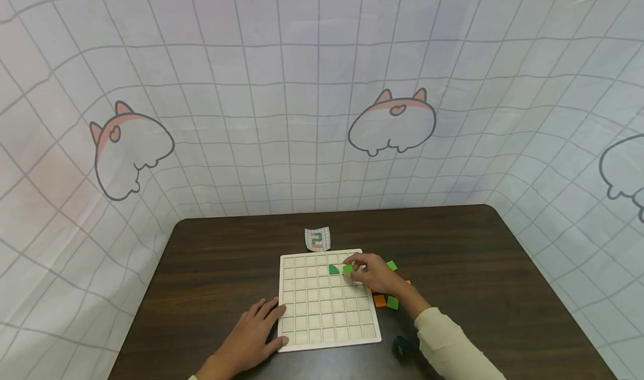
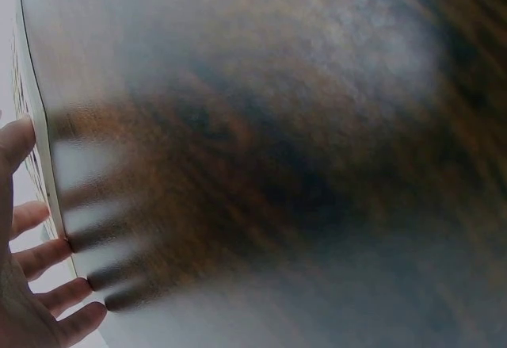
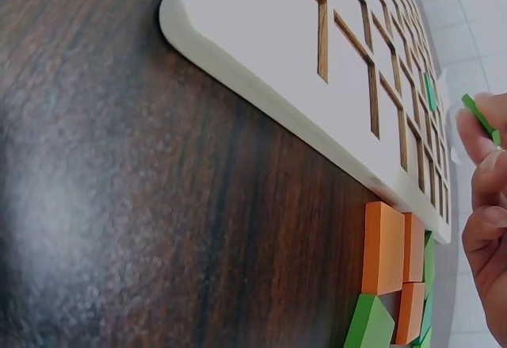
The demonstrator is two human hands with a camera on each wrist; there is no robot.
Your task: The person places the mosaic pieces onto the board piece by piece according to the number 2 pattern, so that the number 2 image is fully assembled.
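Note:
A white square board (image 1: 327, 313) with a raised grid lies on the dark table. My left hand (image 1: 249, 332) rests along its left side, fingers spread and fairly straight, thumb and fingertips at the rim. In the left wrist view, the fingers (image 2: 51, 257) meet the board's edge. Over the top right part of the board, my right hand (image 1: 371, 271) pinches a light green tile (image 3: 475, 112) between thumb and fingers. Just left of it, a darker green tile with a rounded side (image 1: 334, 269) sits in a grid cell.
Loose orange tiles (image 1: 379, 301) and green tiles (image 1: 393, 302) lie along the board's right side, partly behind the right hand and forearm. A small patterned card (image 1: 317, 239) lies beyond the far edge. Near the right sleeve is a black object (image 1: 404, 346). A grid-print curtain (image 1: 302, 117) surrounds the table.

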